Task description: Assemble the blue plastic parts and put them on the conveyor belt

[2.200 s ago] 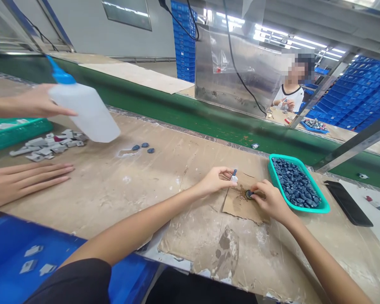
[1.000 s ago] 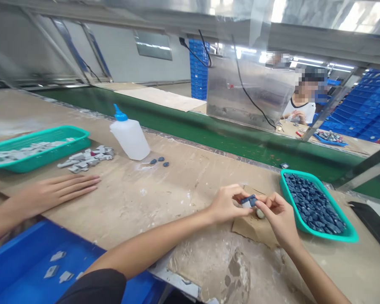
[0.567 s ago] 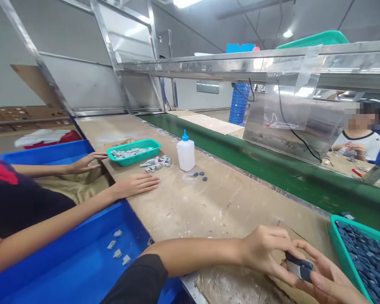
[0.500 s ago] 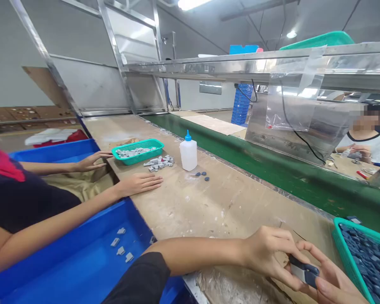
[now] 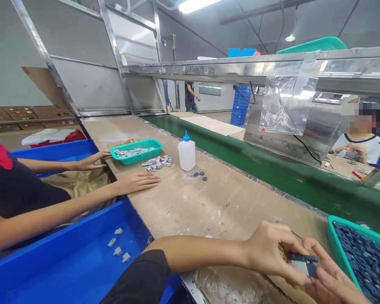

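A small plastic piece, part pale grey and part dark blue-black (image 5: 300, 267), is pinched between my two hands at the lower right. My left hand (image 5: 270, 251) reaches in from the left and closes its thumb and fingers on the piece's near end. From the right, my right hand (image 5: 332, 274) grips the dark end; some of its fingers are out of sight. Just beyond it stands a green basket (image 5: 332, 236) full of dark small parts (image 5: 364, 257).
A co-worker's hands (image 5: 136, 182) rest on the table (image 5: 183, 211) at left, near a green basket (image 5: 136, 159) of grey parts. A white squeeze bottle (image 5: 186, 155) stands mid-table. Blue bins (image 5: 82, 257) line the near edge; a green conveyor belt (image 5: 272, 181) runs behind.
The piece has turned slightly in my fingers, showing more of its pale side. A person has come into view in the far background.
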A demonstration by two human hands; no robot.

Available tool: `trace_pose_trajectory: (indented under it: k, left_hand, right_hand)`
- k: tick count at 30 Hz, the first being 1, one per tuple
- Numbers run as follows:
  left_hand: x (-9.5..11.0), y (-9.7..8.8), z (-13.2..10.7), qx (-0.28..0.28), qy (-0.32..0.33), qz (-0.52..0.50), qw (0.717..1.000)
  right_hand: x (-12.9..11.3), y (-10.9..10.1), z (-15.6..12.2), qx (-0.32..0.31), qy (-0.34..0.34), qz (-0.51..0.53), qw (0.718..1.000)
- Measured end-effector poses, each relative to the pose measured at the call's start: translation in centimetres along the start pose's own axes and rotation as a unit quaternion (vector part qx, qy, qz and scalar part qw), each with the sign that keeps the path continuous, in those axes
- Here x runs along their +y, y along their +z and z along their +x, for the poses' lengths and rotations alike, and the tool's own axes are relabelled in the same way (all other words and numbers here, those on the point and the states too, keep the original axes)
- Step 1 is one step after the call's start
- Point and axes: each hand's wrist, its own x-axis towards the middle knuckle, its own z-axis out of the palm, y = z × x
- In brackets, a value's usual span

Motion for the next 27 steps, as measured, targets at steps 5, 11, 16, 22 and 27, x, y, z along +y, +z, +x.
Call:
trace_pose_trajectory:
  k: [5, 11, 16, 22, 27]
  left_hand:
    - [1.7, -2.0, 1.4, 0.016, 0.016, -0.018, 1.0]
    - [2.5, -2.8, 1.3, 0.021, 0.117, 0.085, 0.989]
    - [2.8, -2.1, 0.9, 0.008, 0.242, 0.232, 0.942]
    - [3.0, -1.5, 0.7, 0.014, 0.281, 0.298, 0.912]
    - [2.0, 0.1, 1.1, -0.01, 0.252, 0.25, 0.935]
  right_hand:
    - [-2.5, 0.7, 0.5, -0.013, -0.068, -0.055, 0.996]
    - [-3.9, 1.6, 1.9, 0.025, -0.075, 0.015, 0.997]
    - [-3.6, 3.6, 3.2, 0.03, -0.062, 0.082, 0.994]
    - [-2.7, 4.0, 3.5, 0.093, -0.13, 0.13, 0.978]
    - [-2.6, 3.1, 2.9, 0.139, -0.146, 0.001, 0.98]
